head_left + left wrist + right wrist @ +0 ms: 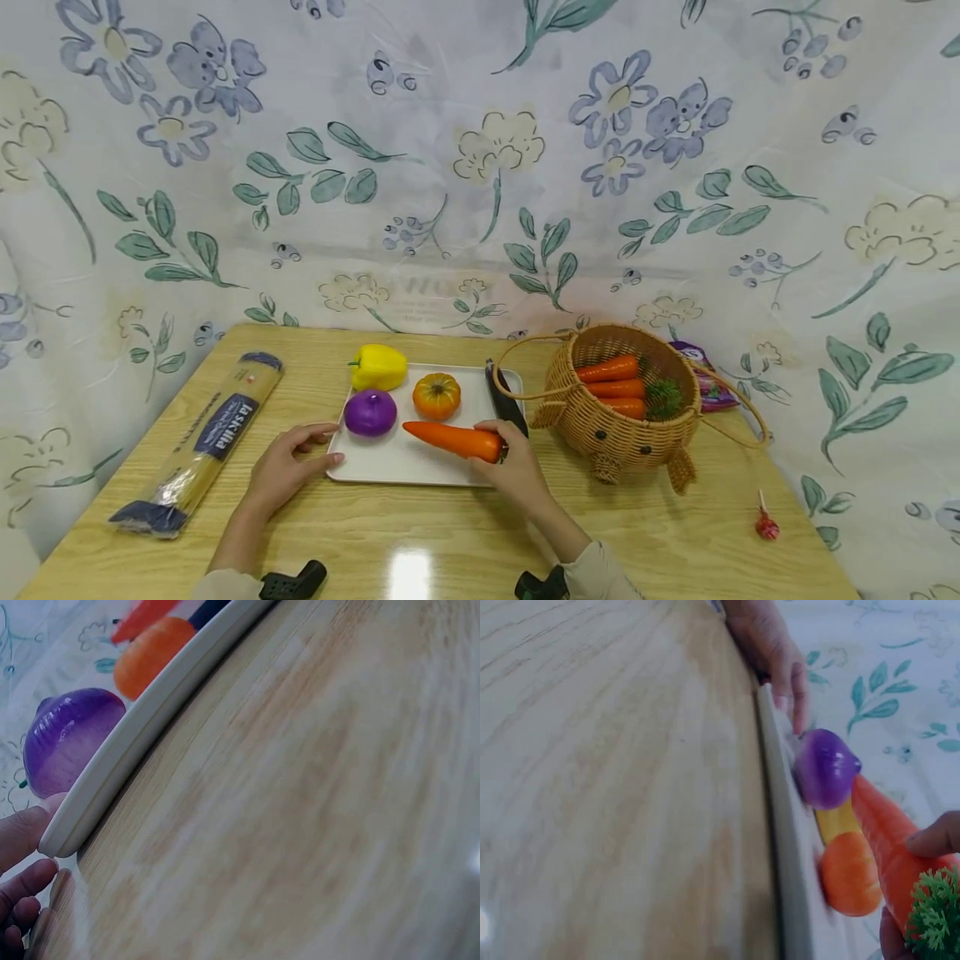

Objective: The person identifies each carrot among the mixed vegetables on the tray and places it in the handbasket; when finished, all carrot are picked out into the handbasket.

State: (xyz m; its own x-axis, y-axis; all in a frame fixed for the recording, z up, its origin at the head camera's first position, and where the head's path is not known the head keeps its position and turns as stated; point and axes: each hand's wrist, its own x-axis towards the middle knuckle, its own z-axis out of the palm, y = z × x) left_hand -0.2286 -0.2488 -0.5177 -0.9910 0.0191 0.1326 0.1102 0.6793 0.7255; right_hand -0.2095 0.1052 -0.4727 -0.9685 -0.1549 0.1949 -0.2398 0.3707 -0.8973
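Observation:
My right hand [510,467] grips an orange toy carrot [450,437] by its thick end, above the white tray [397,472]. In the right wrist view, green leafy tufts [937,911] show at that end. My left hand [288,467] pinches the tray's near left corner, its thumb and fingers on either side of the rim in the left wrist view. On the tray are a purple onion [370,413], a small orange pumpkin [437,396], a yellow bell pepper [378,367] at the far left corner and a dark eggplant [504,396] along the right side.
A wicker basket [630,437] with an animal face and loop handles stands right of the tray, holding several carrots [609,368]. Behind it lies a purple packet [712,383]. A spaghetti pack [217,437] lies far left; a red lollipop [767,525] lies near the right edge.

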